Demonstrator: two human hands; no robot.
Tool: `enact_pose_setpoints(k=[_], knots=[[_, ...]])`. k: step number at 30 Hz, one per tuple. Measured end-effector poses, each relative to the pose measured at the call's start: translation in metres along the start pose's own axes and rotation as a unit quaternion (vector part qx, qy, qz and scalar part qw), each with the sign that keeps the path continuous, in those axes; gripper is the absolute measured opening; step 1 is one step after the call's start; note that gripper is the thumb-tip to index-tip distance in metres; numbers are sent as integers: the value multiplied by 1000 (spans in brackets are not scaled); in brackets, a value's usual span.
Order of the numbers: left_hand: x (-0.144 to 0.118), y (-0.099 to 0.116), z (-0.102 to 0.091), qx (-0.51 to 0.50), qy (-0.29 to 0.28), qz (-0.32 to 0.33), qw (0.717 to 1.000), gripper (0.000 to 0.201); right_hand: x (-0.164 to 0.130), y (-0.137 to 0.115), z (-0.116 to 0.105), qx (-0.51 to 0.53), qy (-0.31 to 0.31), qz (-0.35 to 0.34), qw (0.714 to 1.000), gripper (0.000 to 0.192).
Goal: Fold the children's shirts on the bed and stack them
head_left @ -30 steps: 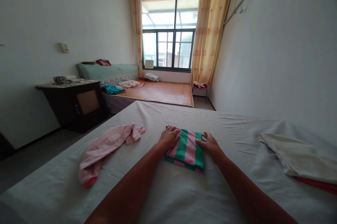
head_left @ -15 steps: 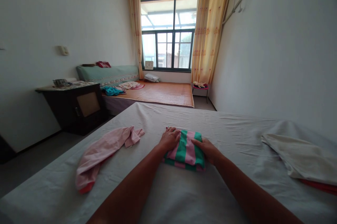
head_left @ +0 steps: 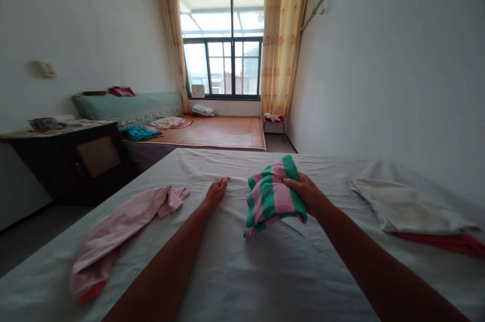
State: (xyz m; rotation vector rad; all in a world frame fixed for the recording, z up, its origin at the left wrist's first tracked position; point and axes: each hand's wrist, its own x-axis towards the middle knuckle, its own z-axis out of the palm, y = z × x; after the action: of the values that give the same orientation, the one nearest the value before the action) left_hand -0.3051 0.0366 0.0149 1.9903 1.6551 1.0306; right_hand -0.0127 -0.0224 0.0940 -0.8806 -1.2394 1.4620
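My right hand [head_left: 308, 194] grips a folded garment with green and pink stripes [head_left: 276, 192] by its right edge, thumb on top and the other fingers underneath. The garment is lifted off the sheet and tilted, with its lower left corner hanging down. My left hand [head_left: 217, 192] is apart from it to the left, low over the sheet, holding nothing, its fingers loosely extended. Left of that hand lies a crumpled pink garment [head_left: 125, 223] with a red edge. A cream garment [head_left: 409, 206] with red cloth [head_left: 443, 243] under it lies at the right.
The white sheet [head_left: 227, 271] covers the surface in front of me. Beyond it stand a bed with a brown mat [head_left: 227, 130], a dark cabinet [head_left: 64, 165] at left and a small stool [head_left: 274, 120] near the curtain. A white wall [head_left: 397, 69] runs along the right.
My left hand has let go of the striped garment and moved left. My right hand has raised and tilted the garment off the sheet. The view has turned slightly right.
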Motion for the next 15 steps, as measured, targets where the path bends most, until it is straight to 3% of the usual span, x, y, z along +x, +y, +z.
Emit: enact_pose_setpoints(k=[6, 8, 11, 15], knots=[[-5, -5, 20, 206, -40, 95, 973, 43, -17, -6, -43, 8, 17, 30, 999, 30], [-5, -6, 25, 244, -54, 113, 962, 45, -17, -17, -59, 6, 59, -21, 998, 32], [-5, -6, 26, 267, -70, 115, 954, 48, -15, -56, -97, 10, 143, -141, 980, 37], [-4, -4, 24, 271, -70, 115, 953, 47, -26, -97, -179, 9, 278, -254, 926, 44]])
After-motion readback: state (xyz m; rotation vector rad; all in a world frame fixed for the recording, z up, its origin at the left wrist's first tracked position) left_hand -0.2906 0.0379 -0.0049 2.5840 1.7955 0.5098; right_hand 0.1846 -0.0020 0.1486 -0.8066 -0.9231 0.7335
